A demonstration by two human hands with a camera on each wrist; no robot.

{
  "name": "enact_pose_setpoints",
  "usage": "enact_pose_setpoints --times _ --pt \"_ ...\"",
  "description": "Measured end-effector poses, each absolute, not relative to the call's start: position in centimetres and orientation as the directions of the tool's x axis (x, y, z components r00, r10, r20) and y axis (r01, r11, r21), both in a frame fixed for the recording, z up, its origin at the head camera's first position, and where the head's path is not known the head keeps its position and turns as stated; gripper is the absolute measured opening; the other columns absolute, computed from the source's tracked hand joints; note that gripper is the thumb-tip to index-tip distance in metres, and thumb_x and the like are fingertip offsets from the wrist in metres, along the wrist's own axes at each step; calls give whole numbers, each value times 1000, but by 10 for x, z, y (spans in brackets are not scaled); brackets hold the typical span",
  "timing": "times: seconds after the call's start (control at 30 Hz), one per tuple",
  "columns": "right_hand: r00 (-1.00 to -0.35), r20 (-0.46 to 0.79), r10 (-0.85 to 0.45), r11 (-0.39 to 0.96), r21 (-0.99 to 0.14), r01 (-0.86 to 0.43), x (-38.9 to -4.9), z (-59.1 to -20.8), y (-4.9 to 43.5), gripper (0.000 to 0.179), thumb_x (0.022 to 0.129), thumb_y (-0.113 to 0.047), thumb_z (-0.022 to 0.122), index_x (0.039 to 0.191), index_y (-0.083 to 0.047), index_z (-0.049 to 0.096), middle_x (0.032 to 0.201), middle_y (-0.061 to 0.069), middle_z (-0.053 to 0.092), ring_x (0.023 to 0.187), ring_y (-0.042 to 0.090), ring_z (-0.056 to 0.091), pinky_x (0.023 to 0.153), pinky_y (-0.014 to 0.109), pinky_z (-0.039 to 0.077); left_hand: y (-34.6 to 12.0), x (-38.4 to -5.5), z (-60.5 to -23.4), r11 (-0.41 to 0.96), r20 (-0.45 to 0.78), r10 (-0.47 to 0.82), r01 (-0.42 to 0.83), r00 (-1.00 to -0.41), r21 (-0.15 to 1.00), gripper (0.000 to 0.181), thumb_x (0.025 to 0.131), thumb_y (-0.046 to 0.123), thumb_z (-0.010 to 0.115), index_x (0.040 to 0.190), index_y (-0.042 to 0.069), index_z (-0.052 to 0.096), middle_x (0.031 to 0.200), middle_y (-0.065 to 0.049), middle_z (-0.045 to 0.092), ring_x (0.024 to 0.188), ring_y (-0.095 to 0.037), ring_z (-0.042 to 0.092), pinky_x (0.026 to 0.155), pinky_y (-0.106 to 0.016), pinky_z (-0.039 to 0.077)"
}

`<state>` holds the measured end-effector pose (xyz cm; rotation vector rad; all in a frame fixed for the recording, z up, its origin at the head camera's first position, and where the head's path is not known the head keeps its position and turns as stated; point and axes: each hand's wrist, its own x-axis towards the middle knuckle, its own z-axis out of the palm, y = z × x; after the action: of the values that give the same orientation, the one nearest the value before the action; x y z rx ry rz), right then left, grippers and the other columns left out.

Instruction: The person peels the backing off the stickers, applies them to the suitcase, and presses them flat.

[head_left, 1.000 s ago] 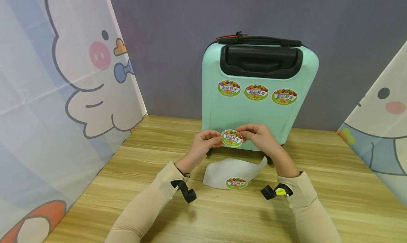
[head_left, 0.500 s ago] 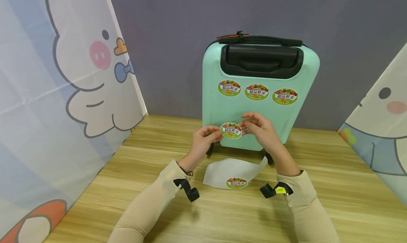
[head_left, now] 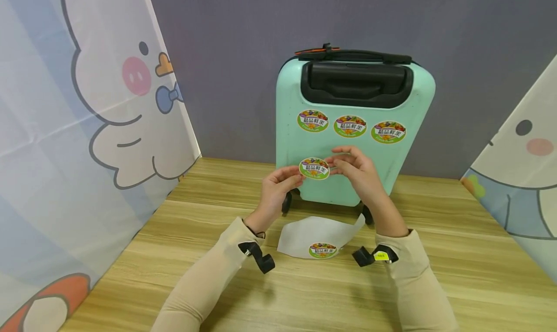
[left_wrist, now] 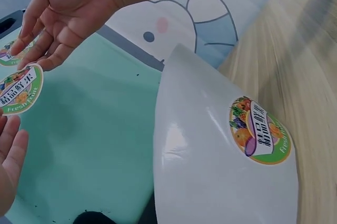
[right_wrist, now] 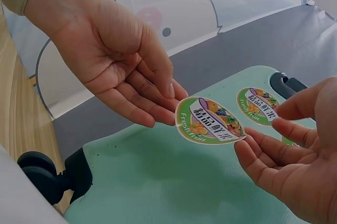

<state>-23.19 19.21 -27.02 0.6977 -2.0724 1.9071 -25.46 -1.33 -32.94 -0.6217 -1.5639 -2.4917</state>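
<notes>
Well, your left hand pinches a sticker; your right hand, grip spread, touches its edge — suitcase behind, paper on the bench.

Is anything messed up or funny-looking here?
Just one little thing: the white sheet on the table isn't lying flat. Its corner near the suitcase wheel on the right curls up, while the rest lies lower. I can't see anything spilled.
</notes>
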Motion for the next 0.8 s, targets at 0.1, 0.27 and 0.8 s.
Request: enact_pose_setpoints --times 0.1,0.27,0.8 --pt "-846 502 -179 2 -860 -510 -234 -269 191 31 99 2 50 127 14 47 102 0 69 94 15 66 85 28 55 -14 -254 -327 -458 418 92 335 -904 823 27 89 -13 62 116 -15 64 96 0 73 88 -12 71 78 -27 57" --pt "-828 531 -181 -46 -846 -532 -235 -267 188 31 98 4 53 126 14 47 104 1 70 94 15 67 86 26 54 -15 -254 -324 -452 427 72 352 -901 820 33 88 -16 61 121 -15 62 104 -5 73 93 -13 70 83 -29 57" --pt "-817 557 -148 -108 -830 -547 -237 -265 180 34 96 6 52 129 12 46 110 1 70 96 17 67 91 28 52 -14 -250 -317 -448 457 50 390 -888 805 42 88 -19 58 130 -15 57 121 -22 67 108 -21 67 90 -33 55"
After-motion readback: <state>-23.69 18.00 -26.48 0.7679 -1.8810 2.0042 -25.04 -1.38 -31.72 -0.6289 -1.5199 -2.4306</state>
